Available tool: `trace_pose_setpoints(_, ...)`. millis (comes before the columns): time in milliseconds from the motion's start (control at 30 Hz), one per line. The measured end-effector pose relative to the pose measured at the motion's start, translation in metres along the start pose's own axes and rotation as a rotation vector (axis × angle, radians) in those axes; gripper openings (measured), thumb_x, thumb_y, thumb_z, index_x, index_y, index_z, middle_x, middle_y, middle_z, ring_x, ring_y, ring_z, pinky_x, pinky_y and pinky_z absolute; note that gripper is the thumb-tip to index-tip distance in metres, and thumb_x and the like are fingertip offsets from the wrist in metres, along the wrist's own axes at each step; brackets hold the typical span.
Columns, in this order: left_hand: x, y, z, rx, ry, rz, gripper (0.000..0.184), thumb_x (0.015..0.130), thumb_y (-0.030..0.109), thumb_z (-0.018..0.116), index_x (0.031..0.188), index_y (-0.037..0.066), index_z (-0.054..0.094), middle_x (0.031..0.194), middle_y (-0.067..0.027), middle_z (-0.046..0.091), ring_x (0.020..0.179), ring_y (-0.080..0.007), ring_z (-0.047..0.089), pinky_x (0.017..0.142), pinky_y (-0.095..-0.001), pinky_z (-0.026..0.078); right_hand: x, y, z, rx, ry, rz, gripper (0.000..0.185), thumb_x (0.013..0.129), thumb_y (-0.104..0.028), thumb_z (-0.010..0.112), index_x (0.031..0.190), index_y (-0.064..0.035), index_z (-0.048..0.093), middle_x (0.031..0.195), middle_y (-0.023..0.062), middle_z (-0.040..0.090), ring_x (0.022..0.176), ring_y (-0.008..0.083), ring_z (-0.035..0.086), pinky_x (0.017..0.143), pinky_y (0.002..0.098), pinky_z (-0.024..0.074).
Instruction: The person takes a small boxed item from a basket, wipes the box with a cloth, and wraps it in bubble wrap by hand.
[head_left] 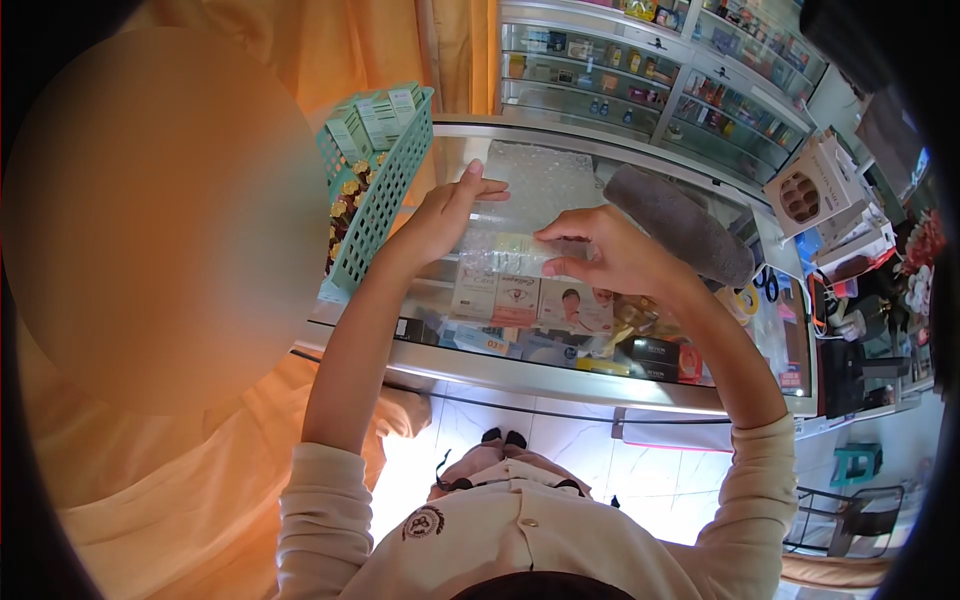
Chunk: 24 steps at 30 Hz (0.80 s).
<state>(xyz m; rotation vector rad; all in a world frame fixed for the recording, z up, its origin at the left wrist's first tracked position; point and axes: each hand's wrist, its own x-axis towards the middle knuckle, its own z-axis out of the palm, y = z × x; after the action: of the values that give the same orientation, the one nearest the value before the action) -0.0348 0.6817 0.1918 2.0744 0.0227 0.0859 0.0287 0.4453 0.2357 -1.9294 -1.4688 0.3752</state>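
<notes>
A clear bubble wrap sheet [540, 180] lies on the glass counter [440, 352]. At its near end, a small pale item [515, 256] shows through folded wrap; what it is cannot be made out. My right hand [605, 252] holds the right part of this folded wrap, index finger at the far edge and thumb at the near edge. My left hand [452, 212] rests at the sheet's left side, fingers stretched out over the wrap, holding nothing.
A green basket [385, 215] with boxes stands left of the counter. A dark grey rolled cloth [680, 222] lies to the right, near black scissors [767, 284] and tape [745, 301]. Boxed goods sit under the glass. Shelves [590, 75] stand beyond.
</notes>
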Motion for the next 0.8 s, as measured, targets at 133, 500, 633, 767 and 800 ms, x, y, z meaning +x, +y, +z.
trace_pose_setpoints(133,0.0,0.0,0.0,-0.032,-0.006,-0.007,0.084,0.098,0.061,0.006,0.13,0.001,0.055,0.124,-0.0142,0.062,0.127,-0.0243,0.047,0.112,-0.0351,0.026,0.004,0.009,-0.001,0.021,-0.003,-0.003,0.03,0.081,-0.016,0.073,0.101,0.0047,0.067,0.094,0.0192,0.067,0.079,0.0288,0.066,0.071,0.035,0.0521)
trace_pose_setpoints(500,0.002,-0.002,0.0,-0.095,-0.019,-0.027,0.085,0.097,0.062,0.009,0.129,-0.002,0.054,0.125,-0.0169,0.06,0.122,-0.0237,0.052,0.105,-0.0328,0.037,0.022,0.042,-0.011,0.046,-0.135,0.034,0.028,0.093,-0.024,0.063,0.104,0.0013,0.068,0.093,0.0082,0.059,0.087,0.0163,0.056,0.072,0.0303,0.0459)
trace_pose_setpoints(633,0.002,-0.003,-0.002,-0.067,-0.024,0.002,0.085,0.097,0.063,0.01,0.13,-0.003,0.053,0.126,-0.0173,0.059,0.123,-0.0244,0.052,0.105,-0.0326,0.037,0.028,0.048,-0.011,0.116,-0.145,0.097,0.027,0.092,-0.025,0.063,0.104,-0.0009,0.067,0.089,0.008,0.061,0.083,0.0174,0.058,0.074,0.031,0.0468)
trace_pose_setpoints(767,0.003,-0.005,-0.001,-0.095,-0.033,-0.01,0.085,0.097,0.063,0.01,0.13,-0.003,0.052,0.126,-0.0177,0.059,0.123,-0.0246,0.052,0.105,-0.0322,0.038,0.028,0.038,-0.009,0.206,-0.054,0.116,0.021,0.089,-0.018,0.065,0.103,-0.0018,0.063,0.084,0.0084,0.064,0.08,0.0171,0.058,0.075,0.0323,0.0475)
trace_pose_setpoints(800,0.003,-0.004,-0.001,-0.11,-0.034,-0.021,0.084,0.097,0.062,0.01,0.13,-0.003,0.052,0.126,-0.0178,0.059,0.123,-0.0245,0.052,0.104,-0.0321,0.038,0.027,0.033,-0.007,0.205,-0.054,0.116,0.021,0.089,-0.018,0.065,0.103,-0.0018,0.063,0.084,0.0084,0.064,0.08,0.0171,0.058,0.075,0.0323,0.0475)
